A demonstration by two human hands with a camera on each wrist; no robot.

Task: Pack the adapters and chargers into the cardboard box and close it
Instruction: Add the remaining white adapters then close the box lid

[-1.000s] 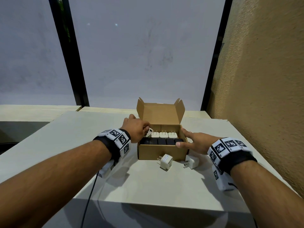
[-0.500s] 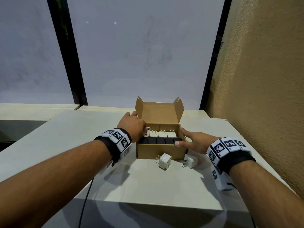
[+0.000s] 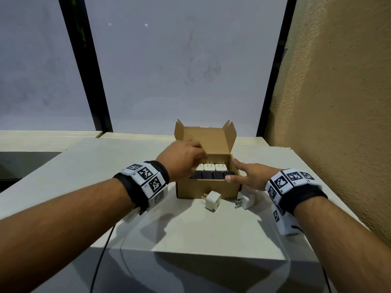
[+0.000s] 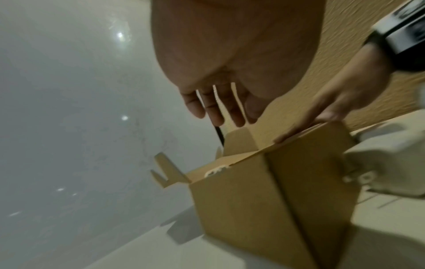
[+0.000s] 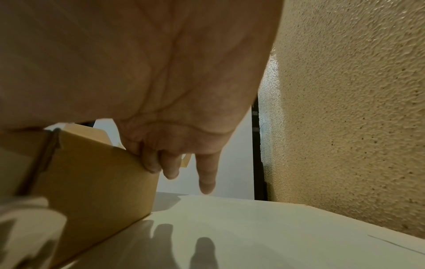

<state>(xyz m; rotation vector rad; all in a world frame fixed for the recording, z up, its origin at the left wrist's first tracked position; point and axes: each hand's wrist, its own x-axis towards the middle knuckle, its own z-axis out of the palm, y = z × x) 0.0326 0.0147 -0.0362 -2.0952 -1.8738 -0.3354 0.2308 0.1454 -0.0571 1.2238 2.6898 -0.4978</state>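
The cardboard box [image 3: 203, 188] stands open in the middle of the table, its lid [image 3: 206, 140] upright at the back. Inside, a row of white chargers [image 3: 220, 167] lies behind a row of black adapters [image 3: 218, 175]. My left hand [image 3: 196, 154] hovers over the box's left side; the left wrist view shows its fingers [image 4: 220, 109] straight, spread and holding nothing. My right hand [image 3: 245, 174] grips the box's right front corner, thumb on the front rim, fingers [image 5: 170, 163] bent over the side wall [image 5: 98, 172]. Two loose white chargers [image 3: 212, 200] [image 3: 246, 200] lie in front of the box.
A rough tan wall [image 3: 338, 123] runs close along the table's right side. The table's front edge [image 3: 190, 254] is near me, and a black cable [image 3: 101, 261] hangs below it. Frosted window panes with black frames stand behind the table.
My left hand set a white charger into the left end of the back row, let go and rose over the box with its fingers spread. The right hand stayed on the box.
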